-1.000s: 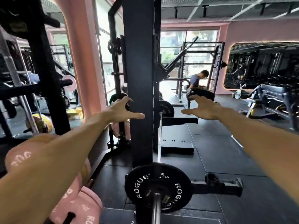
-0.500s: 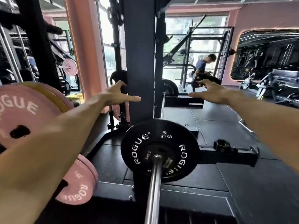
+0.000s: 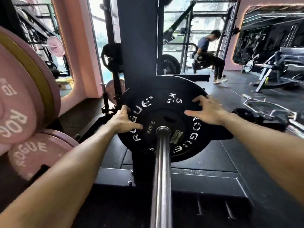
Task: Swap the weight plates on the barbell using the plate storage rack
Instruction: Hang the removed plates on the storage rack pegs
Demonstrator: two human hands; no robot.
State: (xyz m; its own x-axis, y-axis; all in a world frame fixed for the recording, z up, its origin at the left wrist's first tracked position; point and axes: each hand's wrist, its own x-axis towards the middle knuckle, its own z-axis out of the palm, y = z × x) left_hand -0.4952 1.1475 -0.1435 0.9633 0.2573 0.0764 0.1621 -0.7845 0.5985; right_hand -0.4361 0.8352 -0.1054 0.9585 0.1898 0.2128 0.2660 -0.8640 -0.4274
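Note:
A black 5 kg Rogue plate (image 3: 158,102) sits on the barbell sleeve (image 3: 162,162), with a smaller 2.5 kg plate (image 3: 174,117) in front of it. My left hand (image 3: 122,120) grips the big plate's left rim, thumb on the face and fingers curled over the edge. On the plate's upper right face my right hand (image 3: 208,111) lies with fingers spread, its outer fingers reaching the rim; it is motion-blurred. Pink Rogue plates (image 3: 18,112) hang on the storage rack at the left, a smaller pink plate (image 3: 32,153) below them.
The black rack upright (image 3: 138,46) stands right behind the plate. Another black plate (image 3: 169,65) shows at the bar's far end. A person (image 3: 209,53) sits bent over in the background. A bench (image 3: 283,63) and a curl bar (image 3: 263,109) occupy the right floor.
I have moved closer and lower to the bar's end. Both hands came down from mid-air beside the upright onto the black plate, left on its rim, right on its face.

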